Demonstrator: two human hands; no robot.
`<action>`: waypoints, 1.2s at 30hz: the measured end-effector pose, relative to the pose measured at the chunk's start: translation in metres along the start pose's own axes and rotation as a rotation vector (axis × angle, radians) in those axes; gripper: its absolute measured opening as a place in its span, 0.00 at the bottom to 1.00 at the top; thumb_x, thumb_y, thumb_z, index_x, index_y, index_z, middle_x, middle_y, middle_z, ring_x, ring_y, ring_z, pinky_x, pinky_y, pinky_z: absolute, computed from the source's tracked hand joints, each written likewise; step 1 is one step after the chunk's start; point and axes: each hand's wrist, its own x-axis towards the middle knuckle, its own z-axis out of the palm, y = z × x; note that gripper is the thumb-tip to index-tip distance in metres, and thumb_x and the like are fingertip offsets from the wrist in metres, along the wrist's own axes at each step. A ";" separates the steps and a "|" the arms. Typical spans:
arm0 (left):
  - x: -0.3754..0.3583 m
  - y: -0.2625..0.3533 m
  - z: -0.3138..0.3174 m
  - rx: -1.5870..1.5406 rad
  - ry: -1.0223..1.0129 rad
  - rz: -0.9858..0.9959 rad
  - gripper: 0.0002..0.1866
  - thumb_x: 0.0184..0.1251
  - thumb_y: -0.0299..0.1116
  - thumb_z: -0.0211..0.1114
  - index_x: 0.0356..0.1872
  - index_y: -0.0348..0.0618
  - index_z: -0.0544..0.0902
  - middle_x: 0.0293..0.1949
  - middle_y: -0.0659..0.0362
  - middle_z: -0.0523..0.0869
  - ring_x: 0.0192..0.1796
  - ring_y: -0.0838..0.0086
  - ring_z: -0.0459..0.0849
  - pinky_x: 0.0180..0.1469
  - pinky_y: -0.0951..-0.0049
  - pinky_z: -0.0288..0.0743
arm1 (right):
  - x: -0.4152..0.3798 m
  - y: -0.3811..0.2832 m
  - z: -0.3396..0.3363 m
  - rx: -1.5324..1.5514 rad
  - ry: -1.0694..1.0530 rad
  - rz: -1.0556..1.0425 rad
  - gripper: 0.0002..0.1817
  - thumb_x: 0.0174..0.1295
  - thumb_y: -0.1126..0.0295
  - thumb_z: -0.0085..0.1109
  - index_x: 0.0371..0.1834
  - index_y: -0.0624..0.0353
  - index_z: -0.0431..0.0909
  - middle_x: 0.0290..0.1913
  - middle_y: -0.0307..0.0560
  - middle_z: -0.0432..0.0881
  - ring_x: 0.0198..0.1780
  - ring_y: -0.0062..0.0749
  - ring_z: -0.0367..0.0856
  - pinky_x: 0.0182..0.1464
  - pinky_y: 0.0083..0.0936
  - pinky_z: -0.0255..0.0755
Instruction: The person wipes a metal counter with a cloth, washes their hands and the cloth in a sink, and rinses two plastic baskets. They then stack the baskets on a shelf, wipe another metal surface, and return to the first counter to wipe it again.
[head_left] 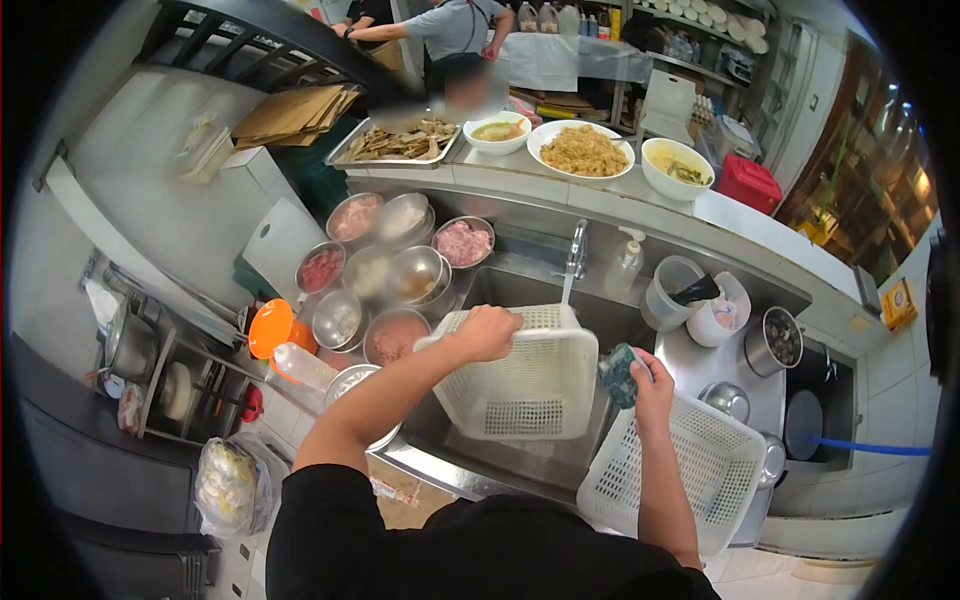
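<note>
My left hand (487, 333) is closed on the far rim of a white perforated plastic basket (525, 395), which is tilted over the steel sink (490, 290). Water runs from the faucet (578, 245) at the basket's far right corner. In my right hand (653, 385), just right of that basket, is a dark blue-green scrubbing sponge (620, 375), pinched between thumb and fingers. Below my right forearm, a second white perforated basket (715, 470) rests at the sink's right side.
Several metal bowls, some with raw meat (463, 242), crowd the left side. A soap pump bottle (625, 265) stands behind the sink. Containers and a steel pot (773, 340) sit to the right. Food bowls (580, 150) and a tray (395, 140) line the ledge; a person (450, 35) stands beyond.
</note>
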 end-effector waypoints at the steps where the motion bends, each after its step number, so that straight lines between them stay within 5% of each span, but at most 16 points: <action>1: 0.004 0.001 0.004 -0.030 0.012 -0.102 0.07 0.45 0.27 0.61 0.28 0.37 0.80 0.28 0.45 0.85 0.36 0.48 0.85 0.39 0.49 0.77 | 0.007 0.001 0.006 0.108 0.043 0.067 0.13 0.64 0.74 0.56 0.51 0.66 0.79 0.43 0.42 0.84 0.44 0.21 0.79 0.50 0.20 0.73; 3: 0.015 0.003 0.001 -0.050 0.012 -0.206 0.09 0.45 0.26 0.61 0.30 0.36 0.81 0.29 0.42 0.85 0.38 0.48 0.86 0.41 0.49 0.78 | 0.021 0.009 0.020 0.131 0.047 0.066 0.14 0.64 0.73 0.56 0.52 0.65 0.78 0.42 0.41 0.84 0.44 0.22 0.80 0.50 0.21 0.73; 6: 0.024 -0.002 0.007 -0.087 -0.021 -0.359 0.12 0.46 0.27 0.61 0.34 0.37 0.84 0.31 0.42 0.85 0.40 0.48 0.86 0.44 0.50 0.78 | 0.041 0.025 0.045 0.127 0.025 0.291 0.18 0.63 0.67 0.56 0.54 0.63 0.76 0.39 0.41 0.82 0.32 0.23 0.80 0.26 0.23 0.72; 11: 0.026 0.008 0.007 -0.326 0.006 -0.607 0.13 0.52 0.30 0.61 0.39 0.39 0.85 0.36 0.42 0.86 0.45 0.47 0.85 0.49 0.53 0.78 | 0.079 0.044 0.109 -0.050 -0.057 0.337 0.21 0.61 0.64 0.58 0.55 0.62 0.75 0.37 0.46 0.83 0.32 0.28 0.82 0.25 0.30 0.71; 15: 0.010 0.028 0.005 -0.492 0.116 -0.745 0.13 0.51 0.30 0.61 0.38 0.35 0.84 0.35 0.43 0.87 0.40 0.52 0.87 0.45 0.57 0.78 | 0.090 0.075 0.179 -0.390 -0.030 -0.018 0.23 0.61 0.63 0.59 0.59 0.59 0.73 0.48 0.57 0.82 0.48 0.50 0.81 0.50 0.43 0.73; 17: 0.001 0.034 0.010 -0.677 0.281 -0.857 0.12 0.52 0.30 0.62 0.37 0.35 0.83 0.31 0.46 0.86 0.35 0.65 0.86 0.41 0.64 0.78 | 0.092 0.129 0.204 -0.467 -0.044 -0.672 0.23 0.60 0.66 0.60 0.60 0.53 0.73 0.58 0.58 0.75 0.57 0.55 0.75 0.54 0.44 0.72; 18: -0.006 0.037 0.004 -0.734 0.276 -0.840 0.12 0.52 0.23 0.60 0.39 0.33 0.83 0.31 0.50 0.86 0.33 0.74 0.83 0.38 0.71 0.76 | 0.087 0.134 0.199 -0.468 -0.020 -0.649 0.23 0.60 0.66 0.60 0.60 0.53 0.73 0.58 0.58 0.75 0.57 0.55 0.75 0.54 0.44 0.72; 20: -0.025 0.028 0.011 -0.909 0.320 -0.790 0.13 0.51 0.23 0.60 0.40 0.34 0.83 0.32 0.51 0.87 0.34 0.71 0.85 0.39 0.70 0.76 | 0.081 0.140 0.190 -0.757 -0.309 -0.777 0.25 0.58 0.69 0.59 0.62 0.52 0.73 0.65 0.57 0.68 0.63 0.55 0.69 0.60 0.44 0.69; 24: -0.043 0.030 0.001 -1.285 0.436 -0.794 0.16 0.49 0.16 0.56 0.41 0.30 0.82 0.34 0.57 0.87 0.34 0.76 0.83 0.38 0.74 0.75 | 0.099 0.190 0.149 -0.843 -0.330 -0.453 0.24 0.58 0.70 0.58 0.60 0.57 0.73 0.63 0.56 0.69 0.62 0.55 0.70 0.63 0.42 0.67; 26: -0.045 0.035 -0.004 -1.283 0.384 -0.795 0.16 0.49 0.16 0.57 0.42 0.30 0.82 0.35 0.57 0.87 0.34 0.76 0.83 0.38 0.74 0.76 | 0.122 0.233 0.131 -0.824 -0.054 0.095 0.21 0.55 0.73 0.58 0.54 0.60 0.75 0.65 0.55 0.69 0.61 0.54 0.71 0.60 0.42 0.69; 29: -0.040 0.033 0.012 -1.222 0.314 -0.777 0.18 0.48 0.14 0.55 0.43 0.30 0.82 0.37 0.57 0.87 0.34 0.76 0.82 0.38 0.75 0.75 | 0.133 0.298 0.172 -0.756 -0.076 0.123 0.18 0.53 0.75 0.58 0.49 0.61 0.77 0.60 0.57 0.72 0.59 0.56 0.72 0.59 0.42 0.69; 30: -0.036 0.031 0.017 -1.159 0.305 -0.746 0.19 0.47 0.12 0.54 0.43 0.30 0.81 0.38 0.56 0.87 0.34 0.76 0.82 0.38 0.76 0.75 | 0.118 0.246 0.186 -0.759 -0.066 0.130 0.18 0.53 0.75 0.58 0.49 0.61 0.77 0.60 0.57 0.72 0.59 0.56 0.72 0.59 0.42 0.69; 31: -0.032 0.030 0.017 -1.162 0.297 -0.739 0.19 0.47 0.12 0.54 0.43 0.30 0.81 0.38 0.56 0.87 0.34 0.76 0.82 0.38 0.76 0.75 | 0.081 0.185 0.207 -0.657 0.059 -0.227 0.16 0.52 0.76 0.57 0.47 0.59 0.78 0.53 0.56 0.76 0.56 0.54 0.73 0.57 0.41 0.70; 32: -0.029 0.026 0.015 -1.150 0.315 -0.737 0.18 0.47 0.13 0.54 0.43 0.30 0.81 0.37 0.56 0.87 0.34 0.76 0.82 0.38 0.76 0.76 | 0.074 0.166 0.203 -0.658 0.069 -0.228 0.16 0.52 0.76 0.57 0.47 0.59 0.78 0.53 0.56 0.76 0.56 0.54 0.73 0.57 0.41 0.70; 34: -0.032 0.015 0.013 -1.132 0.315 -0.704 0.18 0.48 0.13 0.55 0.43 0.29 0.81 0.37 0.56 0.87 0.36 0.75 0.84 0.40 0.76 0.77 | 0.061 0.153 0.199 -0.618 -0.225 -0.585 0.15 0.55 0.77 0.55 0.47 0.56 0.78 0.49 0.53 0.77 0.53 0.50 0.74 0.52 0.42 0.70; 36: -0.037 0.022 -0.009 -1.087 0.296 -0.699 0.17 0.49 0.15 0.55 0.43 0.30 0.82 0.36 0.55 0.88 0.35 0.76 0.84 0.39 0.76 0.76 | 0.095 0.179 0.174 -0.749 -0.190 -0.526 0.14 0.55 0.77 0.55 0.47 0.56 0.78 0.50 0.51 0.76 0.53 0.48 0.74 0.51 0.41 0.71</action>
